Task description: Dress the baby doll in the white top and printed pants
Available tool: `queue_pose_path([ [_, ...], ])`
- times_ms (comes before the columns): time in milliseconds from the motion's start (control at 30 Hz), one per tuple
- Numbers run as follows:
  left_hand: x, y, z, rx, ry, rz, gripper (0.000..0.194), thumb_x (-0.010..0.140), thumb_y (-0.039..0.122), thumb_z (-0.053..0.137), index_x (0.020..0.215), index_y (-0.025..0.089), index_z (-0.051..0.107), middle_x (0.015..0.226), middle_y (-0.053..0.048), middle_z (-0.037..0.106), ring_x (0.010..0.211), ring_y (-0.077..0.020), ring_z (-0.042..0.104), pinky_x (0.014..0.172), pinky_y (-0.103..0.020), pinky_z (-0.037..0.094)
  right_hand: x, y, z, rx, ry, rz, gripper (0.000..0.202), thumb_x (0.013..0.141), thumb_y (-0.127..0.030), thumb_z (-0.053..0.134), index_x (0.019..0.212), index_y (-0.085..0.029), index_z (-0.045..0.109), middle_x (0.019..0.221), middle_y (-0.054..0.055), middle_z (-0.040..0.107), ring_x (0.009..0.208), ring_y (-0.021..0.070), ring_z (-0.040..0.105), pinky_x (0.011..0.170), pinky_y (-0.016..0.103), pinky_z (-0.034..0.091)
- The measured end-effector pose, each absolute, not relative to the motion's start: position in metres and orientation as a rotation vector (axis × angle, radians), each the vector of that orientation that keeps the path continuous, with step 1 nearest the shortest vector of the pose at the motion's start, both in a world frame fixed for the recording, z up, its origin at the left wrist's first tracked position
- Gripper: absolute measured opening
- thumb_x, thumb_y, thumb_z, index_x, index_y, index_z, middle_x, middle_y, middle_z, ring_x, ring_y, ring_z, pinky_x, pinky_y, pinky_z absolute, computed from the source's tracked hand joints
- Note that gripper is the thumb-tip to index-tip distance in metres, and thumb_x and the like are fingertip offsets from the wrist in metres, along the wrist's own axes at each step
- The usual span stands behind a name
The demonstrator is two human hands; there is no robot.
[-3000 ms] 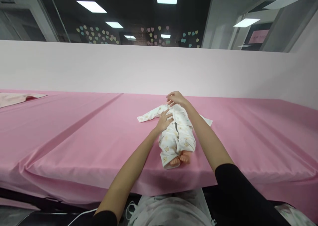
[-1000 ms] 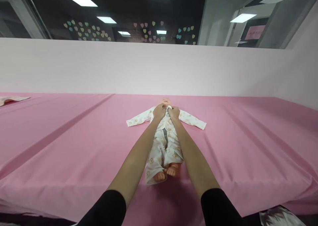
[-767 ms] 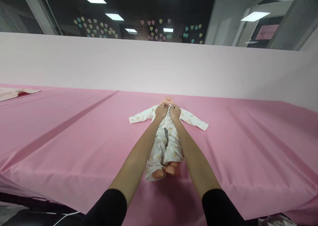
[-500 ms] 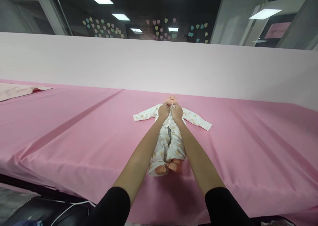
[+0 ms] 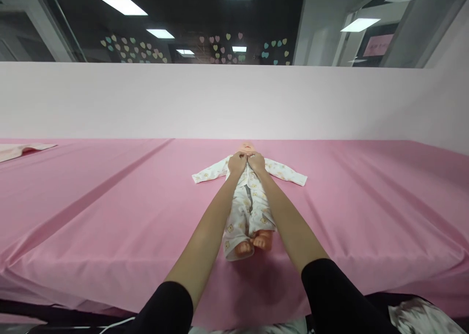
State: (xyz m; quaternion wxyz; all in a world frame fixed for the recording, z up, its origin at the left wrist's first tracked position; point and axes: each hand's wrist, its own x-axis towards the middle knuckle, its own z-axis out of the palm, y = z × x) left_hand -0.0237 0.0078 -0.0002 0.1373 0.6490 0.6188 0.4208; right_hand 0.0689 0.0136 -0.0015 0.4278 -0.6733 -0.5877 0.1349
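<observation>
A baby doll (image 5: 247,147) lies on its back on the pink cover, feet toward me. It wears a white long-sleeved baby shirt (image 5: 286,171) with a small yellowish print, and matching baby pants (image 5: 237,219). Both sleeves stretch out flat to the sides. At the shirt's neckline, just below the doll's chin, my left hand (image 5: 237,163) and my right hand (image 5: 257,163) are close together. The fingers of each are closed in a pinch on the shirt's neck edge; the exact bit of cloth or tie between them is hidden. Both bare feet stick out of the pant legs.
The pink cover (image 5: 120,216) drapes over the front edge of the table. At the far left lies a pale pink cloth (image 5: 22,150). A white wall (image 5: 205,101) with a dark window above it stands behind. A white cable (image 5: 117,323) runs at the bottom left.
The camera view has levelled and shifted a little, so the doll and wall sit differently in the picture. Both hands stay pinched at the neckline; the white tie seen between them earlier is hardly visible.
</observation>
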Motion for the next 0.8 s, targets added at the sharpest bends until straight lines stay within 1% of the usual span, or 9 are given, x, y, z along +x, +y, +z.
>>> queue_pose_path([
  [100,-0.024,0.01,-0.001,1.864,1.804,1.209,0.022,0.088,0.03,0.05,0.098,0.026,0.068,0.105,0.0,0.071,0.099,-0.0168,0.063,0.083,-0.025,0.045,0.065,0.011,-0.001,-1.722,-1.446,0.304,0.019,0.081,-0.024,0.053,0.091,-0.021,0.068,0.1,0.005,0.07,0.097,0.0184,0.062,0.084,0.027,0.045],
  [233,-0.025,0.013,-0.002,1.867,1.828,1.169,0.022,0.089,0.028,0.05,0.1,0.024,0.068,0.104,-0.002,0.071,0.1,-0.0187,0.063,0.084,-0.027,0.045,0.061,0.009,0.001,-1.774,-1.42,0.279,0.018,0.081,-0.026,0.054,0.091,-0.021,0.068,0.098,0.007,0.069,0.094,0.0209,0.063,0.081,0.029,0.046],
  [400,-0.026,0.016,-0.004,1.873,1.821,1.174,0.024,0.09,0.028,0.047,0.103,0.023,0.067,0.109,-0.005,0.07,0.105,-0.0195,0.062,0.087,-0.028,0.044,0.058,0.007,0.001,-1.804,-1.461,0.221,0.022,0.086,-0.028,0.047,0.096,-0.02,0.065,0.1,0.01,0.067,0.096,0.0243,0.061,0.081,0.034,0.046],
  [567,-0.032,0.019,-0.007,1.845,1.786,1.209,0.026,0.09,0.028,0.047,0.108,0.022,0.065,0.11,-0.004,0.07,0.105,-0.0172,0.062,0.087,-0.025,0.045,0.055,0.006,0.003,-1.783,-1.553,0.188,0.021,0.086,-0.026,0.048,0.101,-0.023,0.061,0.098,0.008,0.066,0.096,0.0229,0.06,0.082,0.034,0.045],
  [667,-0.035,0.02,-0.009,1.837,1.766,1.222,0.027,0.089,0.026,0.048,0.109,0.021,0.065,0.11,-0.003,0.07,0.105,-0.0155,0.063,0.087,-0.023,0.044,0.054,0.008,0.006,-1.759,-1.598,0.204,0.018,0.085,-0.024,0.049,0.099,-0.023,0.06,0.096,0.009,0.066,0.094,0.0238,0.06,0.081,0.034,0.044],
  [800,-0.036,0.02,-0.009,1.829,1.753,1.231,0.025,0.089,0.026,0.049,0.106,0.021,0.066,0.108,-0.003,0.07,0.103,-0.0159,0.064,0.086,-0.023,0.045,0.055,0.011,0.006,-1.723,-1.6,0.257,0.014,0.082,-0.02,0.05,0.092,-0.022,0.06,0.093,0.008,0.065,0.092,0.0233,0.059,0.081,0.034,0.043],
])
